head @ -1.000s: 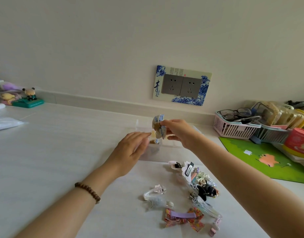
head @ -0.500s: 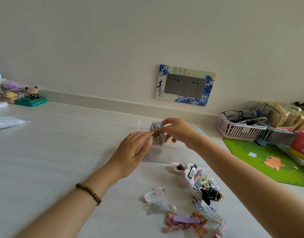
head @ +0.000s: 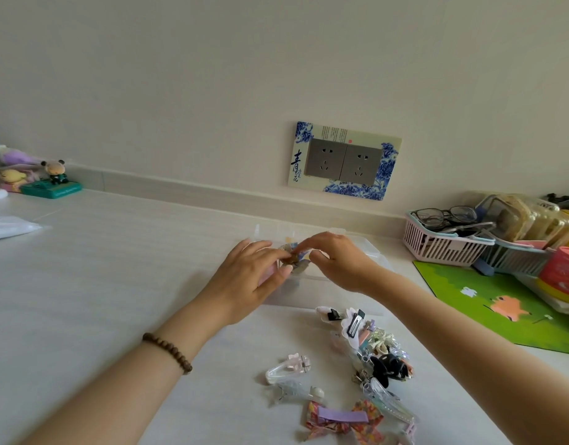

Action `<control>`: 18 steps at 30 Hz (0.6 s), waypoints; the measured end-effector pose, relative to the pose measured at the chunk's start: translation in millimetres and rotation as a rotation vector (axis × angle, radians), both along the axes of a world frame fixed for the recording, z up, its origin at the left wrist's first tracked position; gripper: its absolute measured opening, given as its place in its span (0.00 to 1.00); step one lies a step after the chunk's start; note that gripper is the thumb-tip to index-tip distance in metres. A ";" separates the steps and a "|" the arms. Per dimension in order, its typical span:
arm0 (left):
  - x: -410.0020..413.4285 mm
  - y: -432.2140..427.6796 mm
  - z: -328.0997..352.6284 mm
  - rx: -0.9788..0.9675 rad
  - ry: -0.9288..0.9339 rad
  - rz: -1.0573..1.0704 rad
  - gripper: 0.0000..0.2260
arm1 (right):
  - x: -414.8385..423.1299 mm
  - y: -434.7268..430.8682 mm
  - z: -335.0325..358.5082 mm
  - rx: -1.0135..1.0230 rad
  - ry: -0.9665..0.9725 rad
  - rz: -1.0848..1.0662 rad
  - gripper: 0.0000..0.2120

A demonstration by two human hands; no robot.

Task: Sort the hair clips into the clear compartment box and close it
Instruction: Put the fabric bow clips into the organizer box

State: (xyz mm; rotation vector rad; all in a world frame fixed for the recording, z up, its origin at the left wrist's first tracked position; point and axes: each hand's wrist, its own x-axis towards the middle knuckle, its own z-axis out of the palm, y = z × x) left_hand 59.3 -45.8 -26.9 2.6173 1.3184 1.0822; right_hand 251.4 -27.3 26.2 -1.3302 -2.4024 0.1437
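1. A small fabric hair clip in blue, white and brown (head: 292,256) was pinched between both hands, above the near-left part of the clear plastic compartment box (head: 371,250). The cloth looked bunched and crumpled; its clasp could not be seen.
2. The left hand (head: 244,284) closed thumb and fingertips narrowly on the clip's left side. A brown bead bracelet (head: 167,351) sat on that wrist.
3. The right hand (head: 336,261) gripped the clip from above and from the right with thumb and forefinger, the other fingers curled.
4. The box lay on the white countertop (head: 116,268), near the low back ledge under the wall. Its walls were faint; the dividers and the lid's position could not be made out behind the hands.
5. The loose pile of mixed hair clips (head: 369,351) lay nearer the person, just right of centre. A clear plastic clip with a pink flower (head: 288,370) lay apart to the left of the pile, and a patterned bow clip with a lilac bar (head: 344,419) lay near the front edge.
6. The counter left of the box was open as far as the small toy figures (head: 48,178) in the far corner.
7. The right side was tighter: a green printed mat (head: 501,300) and a pink slatted basket holding spectacles (head: 443,239) stood near the box's right end.
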 end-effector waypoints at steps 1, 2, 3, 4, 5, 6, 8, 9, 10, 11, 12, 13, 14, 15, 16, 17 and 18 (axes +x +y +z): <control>0.7 1.3 1.4 0.007 0.018 -0.004 0.28 | 0.9 -1.1 -1.0 -0.001 -0.018 0.017 0.20; 1.2 2.4 2.4 0.013 0.032 -0.011 0.26 | 1.6 -2.0 -2.1 0.004 -0.039 0.040 0.22; 1.1 3.6 2.7 0.019 0.035 -0.020 0.24 | 2.3 -2.8 -3.0 0.016 -0.059 0.059 0.24; 0.4 4.5 2.3 0.022 0.031 -0.026 0.22 | 3.2 -3.6 -3.5 0.039 -0.068 0.072 0.25; -0.8 5.2 1.7 0.026 0.023 -0.030 0.21 | 4.6 -5.1 -3.5 0.076 -0.060 0.080 0.25; -2.2 5.4 1.0 0.028 0.017 -0.030 0.21 | 6.3 -7.3 -2.7 0.117 -0.043 0.088 0.24; -3.9 5.9 -0.9 0.036 0.017 -0.027 0.23 | 9.8 -11.5 -1.2 0.158 -0.028 0.101 0.24; -3.8 6.5 -1.5 0.038 0.019 -0.023 0.24 | 11.1 -12.9 -1.1 0.158 -0.042 0.109 0.24; -3.5 7.1 -1.1 0.032 0.023 -0.017 0.24 | 11.9 -13.6 -1.8 0.153 -0.067 0.121 0.24; -3.3 8.5 -1.0 0.014 0.029 -0.012 0.24 | 12.1 -13.9 -2.6 0.148 -0.091 0.136 0.24; -3.4 10.1 -0.9 -0.008 0.038 -0.010 0.24 | 11.5 -14.0 -3.2 0.148 -0.119 0.150 0.24; -4.1 11.9 -1.1 -0.027 0.047 -0.012 0.23 | 10.2 -14.0 -3.5 0.152 -0.155 0.164 0.25; -5.0 13.4 -1.5 -0.042 0.054 -0.016 0.23 | 8.2 -14.2 -4.1 0.161 -0.195 0.182 0.25; -6.3 14.2 -1.6 -0.053 0.053 -0.021 0.23 | 6.4 -13.9 -5.6 0.173 -0.235 0.197 0.25; -7.3 13.9 -1.2 -0.058 0.037 -0.027 0.23 | 4.4 -13.8 -7.3 0.188 -0.265 0.209 0.25; -8.0 13.1 -0.9 -0.056 0.012 -0.033 0.23 | 2.9 -13.7 -8.5 0.198 -0.269 0.212 0.25; -8.2 11.1 0.0 -0.048 -0.016 -0.040 0.23 | 1.9 -13.1 -9.1 0.197 -0.240 0.204 0.25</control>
